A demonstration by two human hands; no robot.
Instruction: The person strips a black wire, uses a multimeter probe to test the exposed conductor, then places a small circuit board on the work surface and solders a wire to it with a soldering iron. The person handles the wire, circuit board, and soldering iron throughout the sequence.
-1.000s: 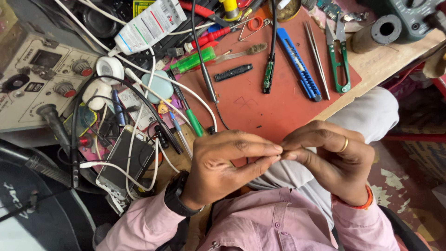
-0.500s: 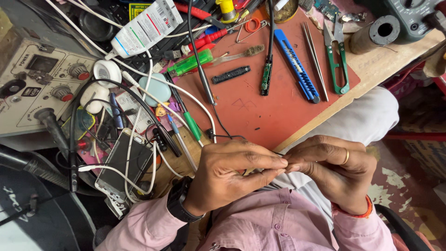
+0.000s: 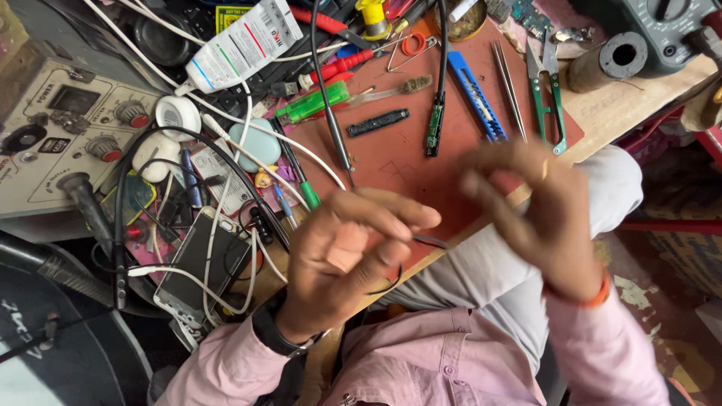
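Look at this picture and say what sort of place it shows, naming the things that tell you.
Probably an electronics repair bench: a bench power supply with knobs, tweezers and a blue utility knife on a red work mat, and the left hand pinching a thin black wire.

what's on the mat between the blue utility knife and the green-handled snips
In the head view, a pair of metal tweezers lies between the blue utility knife and green-handled snips.

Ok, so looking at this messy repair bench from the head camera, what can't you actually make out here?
- Right hand: smeared by motion blur; whether it holds anything cannot be told.
- Thin black wire at the left hand: its far end is hidden behind the fingers.
- Grey bench power unit with knobs: cut off by the left edge.
- Dark green meter: cut off by the top right corner.
- Small parts under the white cables: too tangled to identify.
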